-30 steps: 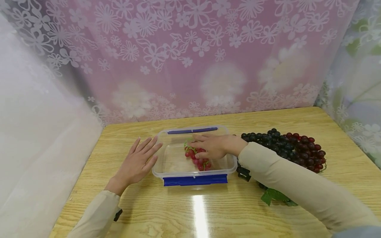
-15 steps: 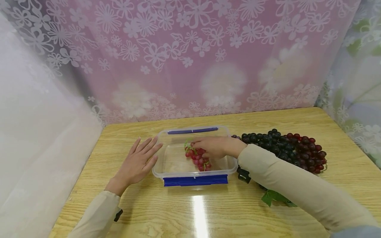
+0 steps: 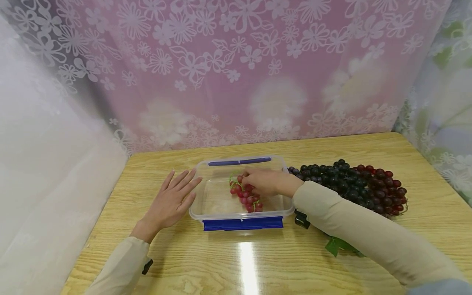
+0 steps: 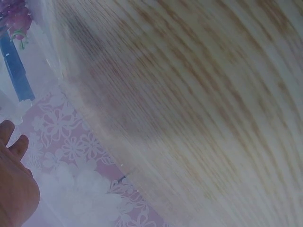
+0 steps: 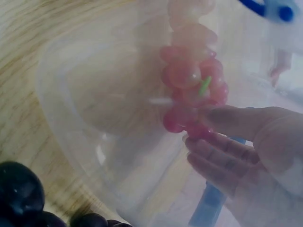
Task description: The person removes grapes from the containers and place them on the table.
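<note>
A clear plastic food container [image 3: 221,216] with blue clip flaps sits without a lid at the middle of the table. Inside it lies a small bunch of red grapes [image 3: 248,200] with green stems. My right hand [image 3: 271,183] reaches in over the right rim, its fingers bent at the upper right part of the bunch. Through the container wall in the right wrist view, thumb and fingers pinch the end of the grapes [image 5: 187,78]. My left hand [image 3: 167,205] is spread flat, straight fingertips right at the container's left rim.
Right of the container lie bunches of black grapes [image 3: 343,180] and dark red grapes [image 3: 387,190], partly under the right forearm. A green leaf [image 3: 341,245] shows below that forearm. A pink floral curtain [image 3: 221,82] hangs behind the wooden table [image 3: 199,266].
The right hand's fingers, spread over the grapes a second ago, have curled in and taken hold of the bunch. The left hand and container have stayed in place.
</note>
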The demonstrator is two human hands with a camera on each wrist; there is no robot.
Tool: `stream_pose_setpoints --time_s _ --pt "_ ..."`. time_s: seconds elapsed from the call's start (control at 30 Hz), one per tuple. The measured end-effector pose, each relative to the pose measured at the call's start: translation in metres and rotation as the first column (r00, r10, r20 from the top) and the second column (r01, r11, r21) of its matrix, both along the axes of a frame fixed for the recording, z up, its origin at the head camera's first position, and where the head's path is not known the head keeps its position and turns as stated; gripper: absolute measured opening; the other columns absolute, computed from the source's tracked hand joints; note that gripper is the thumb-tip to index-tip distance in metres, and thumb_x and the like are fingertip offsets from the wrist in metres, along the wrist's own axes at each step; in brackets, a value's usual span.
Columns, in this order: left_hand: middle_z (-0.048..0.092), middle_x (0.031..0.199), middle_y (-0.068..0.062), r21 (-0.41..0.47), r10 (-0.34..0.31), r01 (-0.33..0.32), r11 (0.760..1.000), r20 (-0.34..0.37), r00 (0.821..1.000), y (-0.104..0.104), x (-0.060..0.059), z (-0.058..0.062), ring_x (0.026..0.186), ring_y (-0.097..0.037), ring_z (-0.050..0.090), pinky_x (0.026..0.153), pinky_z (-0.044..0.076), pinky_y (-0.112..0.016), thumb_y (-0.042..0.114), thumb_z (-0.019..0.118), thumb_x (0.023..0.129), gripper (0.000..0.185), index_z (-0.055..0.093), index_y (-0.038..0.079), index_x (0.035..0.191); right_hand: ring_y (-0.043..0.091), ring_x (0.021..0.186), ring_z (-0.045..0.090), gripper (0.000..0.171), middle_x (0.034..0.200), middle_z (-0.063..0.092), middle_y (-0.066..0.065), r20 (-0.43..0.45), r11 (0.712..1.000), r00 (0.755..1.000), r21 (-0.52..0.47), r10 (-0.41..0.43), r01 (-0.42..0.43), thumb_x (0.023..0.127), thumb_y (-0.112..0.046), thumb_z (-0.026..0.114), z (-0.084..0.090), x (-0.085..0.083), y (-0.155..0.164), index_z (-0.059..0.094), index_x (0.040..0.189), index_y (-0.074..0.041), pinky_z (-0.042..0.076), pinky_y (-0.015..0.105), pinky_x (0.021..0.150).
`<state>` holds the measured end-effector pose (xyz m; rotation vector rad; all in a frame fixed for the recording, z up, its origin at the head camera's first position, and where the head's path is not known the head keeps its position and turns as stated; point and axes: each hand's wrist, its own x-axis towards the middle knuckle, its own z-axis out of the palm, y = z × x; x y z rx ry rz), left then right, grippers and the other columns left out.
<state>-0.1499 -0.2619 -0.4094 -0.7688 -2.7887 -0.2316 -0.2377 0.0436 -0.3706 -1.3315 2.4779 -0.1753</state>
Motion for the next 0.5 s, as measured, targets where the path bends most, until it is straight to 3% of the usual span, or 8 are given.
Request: stream_pose_setpoints --time_s 0.17,0.37,0.5 --pt "0.026 0.155 -0.007 0.015 0.001 -0.001 1.000 0.004 1.000 0.0011 0.0002 -0.0011 0.141 -0.028 0.023 0.115 0.001 -0.048 0.031 0.039 0.103 0.047 0.040 0.016 0.148 0.016 0.089 0.055 0.009 0.111 0.054 0.007 -0.015 1.000 1.000 0.001 -0.012 0.012 0.092 -0.010 0.065 -0.0041 -0.0013 -0.0019 0.068 0.100 -0.014 0.051 0.029 0.076" --pt "0.027 0.154 -0.008 0.026 0.006 -0.006 1.000 0.011 1.000 0.0009 0.0002 -0.0009 0.141 -0.029 0.024 0.115 0.002 -0.049 0.034 0.035 0.104 0.047 0.040 0.016 0.147 0.018 0.094 0.058 0.010 0.106 0.059 0.007 0.000 0.999 1.000 -0.030 -0.012 0.012 0.092 -0.009 0.065 -0.0078 -0.0057 -0.0043 0.070 0.100 -0.010 0.051 0.029 0.080" --pt "0.026 0.155 -0.007 0.021 0.009 -0.009 1.000 0.019 1.000 0.0003 -0.0003 0.0000 0.141 -0.028 0.023 0.115 0.002 -0.049 0.036 0.034 0.104 0.048 0.040 0.016 0.148 0.014 0.083 0.057 0.004 0.095 0.061 0.001 0.034 0.999 0.999 -0.033 0.002 -0.001 0.092 -0.010 0.065 -0.0083 -0.0078 -0.0046 0.068 0.093 -0.011 0.050 0.027 0.072"
